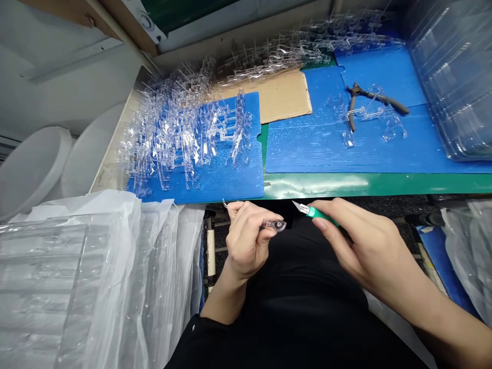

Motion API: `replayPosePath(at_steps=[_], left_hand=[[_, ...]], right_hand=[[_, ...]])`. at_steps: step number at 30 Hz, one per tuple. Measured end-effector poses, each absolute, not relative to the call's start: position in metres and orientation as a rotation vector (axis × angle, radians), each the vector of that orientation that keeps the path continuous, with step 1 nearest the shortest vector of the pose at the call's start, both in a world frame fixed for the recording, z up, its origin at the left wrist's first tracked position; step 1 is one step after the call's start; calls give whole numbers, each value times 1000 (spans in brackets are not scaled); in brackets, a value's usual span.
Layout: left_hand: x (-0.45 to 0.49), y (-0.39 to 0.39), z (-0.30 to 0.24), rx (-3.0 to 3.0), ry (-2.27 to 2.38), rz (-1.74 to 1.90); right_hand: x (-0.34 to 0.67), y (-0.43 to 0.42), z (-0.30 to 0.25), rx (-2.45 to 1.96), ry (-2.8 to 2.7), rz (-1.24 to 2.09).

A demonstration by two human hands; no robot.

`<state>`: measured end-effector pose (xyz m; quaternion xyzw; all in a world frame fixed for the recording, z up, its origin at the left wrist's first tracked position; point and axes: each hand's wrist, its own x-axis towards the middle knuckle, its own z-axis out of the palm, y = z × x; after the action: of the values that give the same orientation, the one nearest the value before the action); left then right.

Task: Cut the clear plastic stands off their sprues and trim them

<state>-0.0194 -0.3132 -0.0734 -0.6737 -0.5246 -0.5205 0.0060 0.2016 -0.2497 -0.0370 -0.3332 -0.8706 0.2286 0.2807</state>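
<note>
My left hand [246, 238] is closed around a small clear plastic part [275, 225], whose end sticks out to the right of my fingers. My right hand [355, 241] grips a green-handled craft knife [313, 211], its blade pointing left toward the part and a short gap away from it. Both hands hover over my dark-clothed lap, just below the green table edge [346, 184].
A heap of clear plastic parts [180, 128] lies on a blue board [215, 179] at the left. Pliers [369, 100] and a few clear pieces rest on a blue sheet [326, 148]. Clear stacked trays [457, 77] stand at right, bagged trays [77, 277] at lower left.
</note>
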Motion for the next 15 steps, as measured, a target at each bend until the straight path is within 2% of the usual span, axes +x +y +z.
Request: replayPosePath(at_steps=[9,12,15], left_hand=[[-19,-312,-73,-2280,-1590,-1559],[-25,-314,-71,-2436,-1480,-1490],[-23,-311,-70,-2724,-1157,-1332]], right_hand=[[177,-245,-44,-897,-1851,1384],[174,-243,-50,-941,-1754,1336],[177,-245,-49,-1006,-1763,1252]])
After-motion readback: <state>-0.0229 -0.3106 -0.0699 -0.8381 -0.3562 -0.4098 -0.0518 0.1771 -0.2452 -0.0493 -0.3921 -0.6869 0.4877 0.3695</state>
